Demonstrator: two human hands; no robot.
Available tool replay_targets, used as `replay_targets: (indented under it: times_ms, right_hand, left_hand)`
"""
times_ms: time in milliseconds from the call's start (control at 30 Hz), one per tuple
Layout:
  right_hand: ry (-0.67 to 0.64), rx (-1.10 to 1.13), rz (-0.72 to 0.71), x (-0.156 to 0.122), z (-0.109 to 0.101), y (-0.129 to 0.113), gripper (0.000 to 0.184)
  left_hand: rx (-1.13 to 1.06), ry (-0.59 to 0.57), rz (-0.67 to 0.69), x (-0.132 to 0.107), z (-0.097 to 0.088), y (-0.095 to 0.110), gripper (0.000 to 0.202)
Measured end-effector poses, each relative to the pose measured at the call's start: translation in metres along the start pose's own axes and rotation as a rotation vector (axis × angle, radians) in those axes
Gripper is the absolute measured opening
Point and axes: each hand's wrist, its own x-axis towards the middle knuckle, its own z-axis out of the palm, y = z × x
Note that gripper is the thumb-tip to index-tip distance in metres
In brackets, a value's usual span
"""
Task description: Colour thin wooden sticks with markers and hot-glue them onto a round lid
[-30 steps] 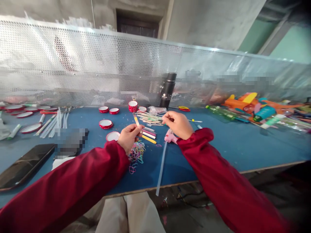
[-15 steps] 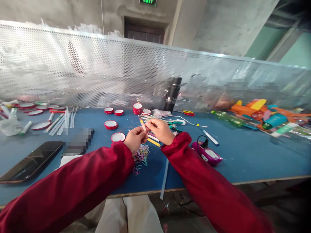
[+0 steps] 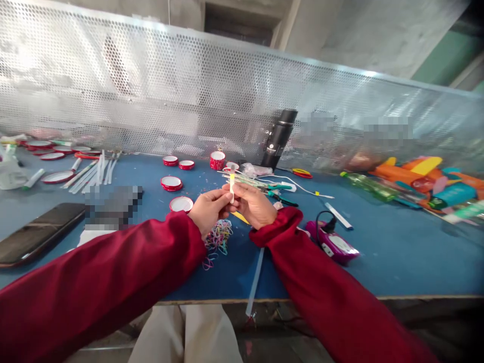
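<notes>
My left hand (image 3: pixel 209 209) pinches the lower end of a slim yellow-and-white stick (image 3: pixel 232 180), held upright above the table. Against the same stick my right hand (image 3: pixel 257 205) closes its fingers from the other side. The stick's top looks greyish, and its lowest part is hidden between my fingertips. Below my hands lies a tangle of pastel rubber bands (image 3: pixel 219 237). A yellow piece (image 3: pixel 240 218) shows partly under my right hand. Close behind are green-handled pliers (image 3: pixel 280 194) and a bundle of thin sticks (image 3: pixel 245 180).
Red-rimmed lids (image 3: pixel 181 204) sit left of my hands, with a red tin (image 3: pixel 217 160) behind. Farther left are clear glue sticks (image 3: pixel 91 176) and a phone (image 3: pixel 41 232). A black flask (image 3: pixel 280 138), purple power box (image 3: pixel 335 242) and green bottle (image 3: pixel 370 186) stand or lie rightward.
The stick has turned from leaning left to upright and is slightly higher. Both hands remain together on it. My view has tilted down a little.
</notes>
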Motion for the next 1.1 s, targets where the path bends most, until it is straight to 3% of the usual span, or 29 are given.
replay_targets:
  times_ms: [167,500,700,867,1100]
  right_hand:
    - [-0.029,0.074,0.008,0.000,0.000,-0.003,0.018]
    - [-0.001,-0.011,0.014,0.000,-0.003,-0.003,0.025]
    - [0.107,-0.166,-0.101,0.002,-0.008,0.000,0.020]
    - [0.202,-0.419,-0.244,0.003,-0.010,-0.001,0.021]
    - [0.246,-0.566,-0.301,0.001,-0.004,-0.001,0.026]
  left_hand:
    - [-0.032,-0.013,-0.023,-0.004,0.004,0.002,0.013]
    - [-0.033,0.000,-0.052,-0.004,0.006,0.004,0.013]
    - [0.078,0.068,-0.027,-0.002,0.002,0.004,0.015]
    - [0.173,0.174,0.101,0.006,-0.005,0.004,0.014]
    - [0.235,0.141,0.121,0.010,-0.007,0.003,0.014]
